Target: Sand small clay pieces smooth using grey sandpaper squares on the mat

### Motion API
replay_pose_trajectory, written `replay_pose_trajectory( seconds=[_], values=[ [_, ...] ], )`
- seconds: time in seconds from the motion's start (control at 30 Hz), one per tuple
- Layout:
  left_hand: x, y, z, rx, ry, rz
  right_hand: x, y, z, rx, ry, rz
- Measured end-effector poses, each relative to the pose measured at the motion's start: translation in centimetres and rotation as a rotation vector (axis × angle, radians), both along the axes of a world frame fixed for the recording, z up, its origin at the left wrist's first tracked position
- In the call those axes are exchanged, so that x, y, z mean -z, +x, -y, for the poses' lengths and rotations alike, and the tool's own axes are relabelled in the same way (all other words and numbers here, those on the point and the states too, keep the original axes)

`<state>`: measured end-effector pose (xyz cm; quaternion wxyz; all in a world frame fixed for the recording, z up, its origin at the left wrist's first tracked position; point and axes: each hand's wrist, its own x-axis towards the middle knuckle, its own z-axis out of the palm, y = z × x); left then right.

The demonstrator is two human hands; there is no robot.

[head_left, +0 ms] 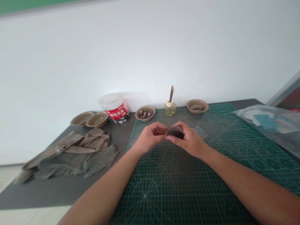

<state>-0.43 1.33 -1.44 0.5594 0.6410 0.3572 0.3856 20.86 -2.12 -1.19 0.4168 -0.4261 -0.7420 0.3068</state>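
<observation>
— Holding what, and where?

— Gripping a dark rounded thing [177, 132] in the right hand [191, 140], between thumb and fingers, in front of the diffuser bottle [170, 109] and above the cutting mat [164, 187].

— And with the left hand [148, 137]?

— Half curled at the dark rounded thing's left edge; can't tell whether pinching or only touching. Perhaps there for steadying.

— Why so close together?

— Probably for control from both sides.

— And the small lumps?

— Kept in the left bowl [149, 119] and right bowl [199, 112], on either side of the diffuser bottle, likely for containment and for easy reach without crowding the space in front of the diffuser bottle.
</observation>
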Motion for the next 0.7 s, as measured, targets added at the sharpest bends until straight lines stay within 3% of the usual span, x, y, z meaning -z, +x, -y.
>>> replay_pose_trajectory(
  seconds=[0.13, 0.57, 0.7],
  values=[
    [-0.08, 0.16, 0.10, 0.010, -0.041, 0.048, 0.20, -0.07, -0.20, -0.088, 0.018, -0.043],
    [-0.14, 0.26, 0.35, -0.002, -0.043, 0.043, 0.04, -0.16, -0.04, -0.017, 0.106, -0.021],
    [-0.29, 0.17, 0.35, 0.044, -0.039, 0.020, 0.13, -0.03, -0.07, -0.051, 0.062, -0.042]
  ],
)
